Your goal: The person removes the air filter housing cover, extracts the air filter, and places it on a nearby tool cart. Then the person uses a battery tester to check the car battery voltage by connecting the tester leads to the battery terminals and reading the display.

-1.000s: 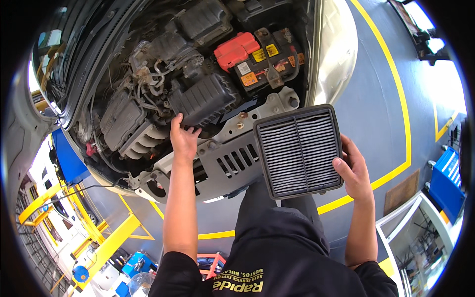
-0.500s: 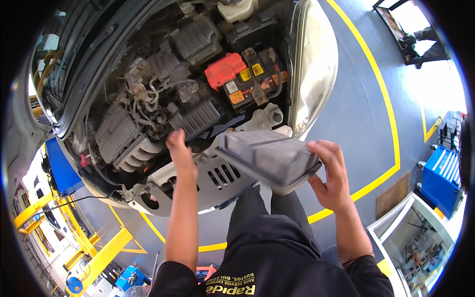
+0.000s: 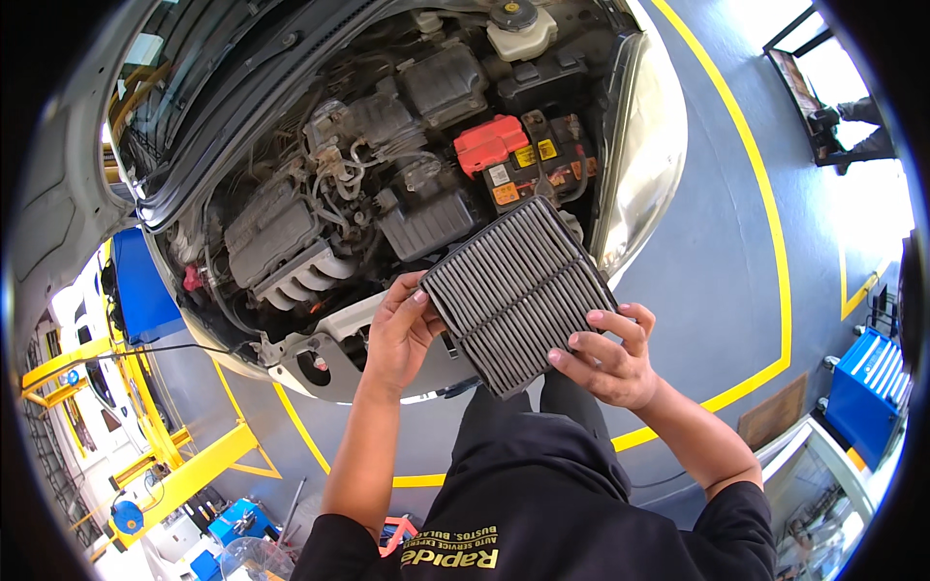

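Between both hands I hold a square, grey pleated engine air filter with a dark frame, its pleats facing up. My left hand pinches the filter's left edge, thumb on top. At the lower right edge, my right hand grips it with the fingertips resting on the pleats and frame. The filter hovers over the front edge of an open engine bay. Just beyond it sits a black ribbed plastic box, beside a battery with a red terminal cover.
The engine's intake manifold lies to the left in the bay. A headlight bounds it on the right. A blue tool cabinet stands far right, and yellow lift parts are at the lower left.
The filter has turned from a tilted, side-on pose to show its pleated face. My left hand has come off the engine bay and taken the filter's left edge; my right hand still holds it.
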A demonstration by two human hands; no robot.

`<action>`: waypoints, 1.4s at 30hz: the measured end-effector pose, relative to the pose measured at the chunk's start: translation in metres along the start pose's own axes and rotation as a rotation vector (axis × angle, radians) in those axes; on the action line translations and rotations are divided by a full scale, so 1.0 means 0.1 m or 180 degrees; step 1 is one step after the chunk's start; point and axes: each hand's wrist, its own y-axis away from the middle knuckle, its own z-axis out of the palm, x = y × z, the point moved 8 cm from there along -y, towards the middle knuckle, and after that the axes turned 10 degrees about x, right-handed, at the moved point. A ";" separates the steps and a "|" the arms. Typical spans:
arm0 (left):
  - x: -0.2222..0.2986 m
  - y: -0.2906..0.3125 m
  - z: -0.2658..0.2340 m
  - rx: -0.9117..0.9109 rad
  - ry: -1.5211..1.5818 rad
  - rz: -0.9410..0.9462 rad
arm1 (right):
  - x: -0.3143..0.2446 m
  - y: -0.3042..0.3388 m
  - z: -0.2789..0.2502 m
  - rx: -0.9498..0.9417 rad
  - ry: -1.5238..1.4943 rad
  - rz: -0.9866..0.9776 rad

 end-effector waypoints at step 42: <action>-3.95 5.06 -3.50 0.1687 -0.1640 -0.1651 | 0.17 1.40 0.76 0.0724 -0.2488 0.5842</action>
